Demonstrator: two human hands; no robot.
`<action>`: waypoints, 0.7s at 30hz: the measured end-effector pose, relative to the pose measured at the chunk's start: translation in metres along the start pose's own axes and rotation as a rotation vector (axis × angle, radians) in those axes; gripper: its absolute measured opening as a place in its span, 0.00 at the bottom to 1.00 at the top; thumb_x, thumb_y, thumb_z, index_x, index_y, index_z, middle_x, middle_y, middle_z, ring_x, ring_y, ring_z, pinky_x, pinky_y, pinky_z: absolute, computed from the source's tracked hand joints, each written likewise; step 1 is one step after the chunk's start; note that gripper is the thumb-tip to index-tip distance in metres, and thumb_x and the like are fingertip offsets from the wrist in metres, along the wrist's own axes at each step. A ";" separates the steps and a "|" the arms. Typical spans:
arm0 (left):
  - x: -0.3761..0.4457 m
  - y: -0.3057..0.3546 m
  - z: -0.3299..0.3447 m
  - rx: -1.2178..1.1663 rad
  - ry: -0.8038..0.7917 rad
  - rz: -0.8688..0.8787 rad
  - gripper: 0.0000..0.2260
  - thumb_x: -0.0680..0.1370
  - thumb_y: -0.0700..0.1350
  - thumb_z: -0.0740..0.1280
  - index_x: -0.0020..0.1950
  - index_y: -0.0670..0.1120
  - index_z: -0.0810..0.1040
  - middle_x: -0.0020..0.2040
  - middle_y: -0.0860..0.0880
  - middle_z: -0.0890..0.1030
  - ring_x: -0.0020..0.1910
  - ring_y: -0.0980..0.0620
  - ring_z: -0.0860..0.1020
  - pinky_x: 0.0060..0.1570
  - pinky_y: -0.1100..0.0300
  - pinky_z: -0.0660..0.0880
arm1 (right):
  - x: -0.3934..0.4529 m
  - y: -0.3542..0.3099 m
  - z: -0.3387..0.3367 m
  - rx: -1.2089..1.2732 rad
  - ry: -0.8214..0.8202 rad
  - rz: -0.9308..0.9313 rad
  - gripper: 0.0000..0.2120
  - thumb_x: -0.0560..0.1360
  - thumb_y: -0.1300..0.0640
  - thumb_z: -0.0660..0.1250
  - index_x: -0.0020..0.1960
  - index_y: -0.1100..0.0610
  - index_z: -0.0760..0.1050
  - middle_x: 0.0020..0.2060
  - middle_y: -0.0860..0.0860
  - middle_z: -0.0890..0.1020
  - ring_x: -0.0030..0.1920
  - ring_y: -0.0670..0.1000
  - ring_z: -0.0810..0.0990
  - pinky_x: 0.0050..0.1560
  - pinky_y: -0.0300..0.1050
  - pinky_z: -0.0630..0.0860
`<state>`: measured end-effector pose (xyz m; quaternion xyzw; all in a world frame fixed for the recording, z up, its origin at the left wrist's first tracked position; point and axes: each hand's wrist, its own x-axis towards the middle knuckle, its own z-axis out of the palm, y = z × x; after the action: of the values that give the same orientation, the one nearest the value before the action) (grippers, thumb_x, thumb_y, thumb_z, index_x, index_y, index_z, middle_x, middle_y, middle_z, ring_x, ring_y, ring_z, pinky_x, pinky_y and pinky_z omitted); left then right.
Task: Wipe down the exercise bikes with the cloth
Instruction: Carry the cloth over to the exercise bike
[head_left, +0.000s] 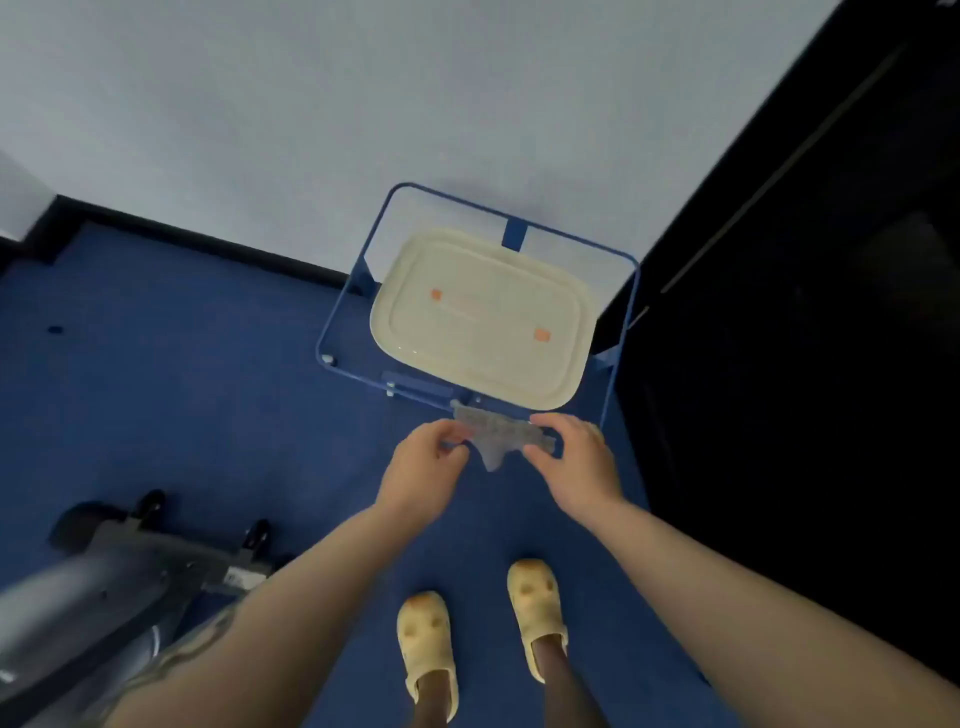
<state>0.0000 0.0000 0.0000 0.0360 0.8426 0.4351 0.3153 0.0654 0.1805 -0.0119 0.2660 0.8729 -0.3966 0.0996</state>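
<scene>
Exercise bike (119, 566): at the lower left, blurred; only its grey base frame and small wheels show, standing on the blue carpet (182, 364), well apart from the cloth.
Left hand (423, 467): grip clamped on the left end of the cloth, fingers curled round it.
Cloth (496, 434): grey, stretched between both hands, its middle sagging in a point, held just at the near bar of the blue rack.
Right hand (576, 462): grip pinching the cloth's right end.
Step in hand: apparently spreading or refolding the cloth; I would keep both ends taut, fold to a flat pad with a clean face out, then turn left to the bike.
Blue rack (343, 306): a wire frame against the wall.
Cream tub (480, 317): sits inside the rack, lid on, two orange marks on top; contents hidden.
</scene>
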 end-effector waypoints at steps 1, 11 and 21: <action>0.004 -0.005 0.004 -0.008 0.007 -0.013 0.12 0.79 0.40 0.62 0.58 0.52 0.80 0.55 0.54 0.79 0.51 0.56 0.77 0.45 0.62 0.75 | 0.007 0.003 0.005 -0.024 -0.005 0.006 0.18 0.75 0.54 0.71 0.64 0.50 0.76 0.58 0.45 0.78 0.61 0.49 0.73 0.58 0.44 0.71; -0.006 -0.038 0.018 -0.068 0.030 -0.080 0.11 0.79 0.40 0.63 0.56 0.54 0.80 0.54 0.57 0.79 0.47 0.63 0.76 0.40 0.75 0.69 | 0.033 0.017 0.023 -0.047 0.023 -0.029 0.04 0.73 0.51 0.74 0.41 0.49 0.83 0.36 0.44 0.81 0.41 0.48 0.79 0.37 0.45 0.74; -0.054 0.016 -0.042 -0.137 0.214 -0.065 0.12 0.79 0.37 0.64 0.56 0.51 0.80 0.53 0.56 0.80 0.51 0.60 0.77 0.49 0.69 0.70 | -0.028 -0.057 -0.029 -0.026 -0.071 -0.238 0.07 0.79 0.48 0.64 0.44 0.47 0.70 0.31 0.42 0.75 0.34 0.43 0.74 0.31 0.40 0.66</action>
<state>0.0158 -0.0385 0.0566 -0.0594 0.8403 0.4828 0.2393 0.0593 0.1608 0.0547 0.1448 0.8994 -0.4034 0.0863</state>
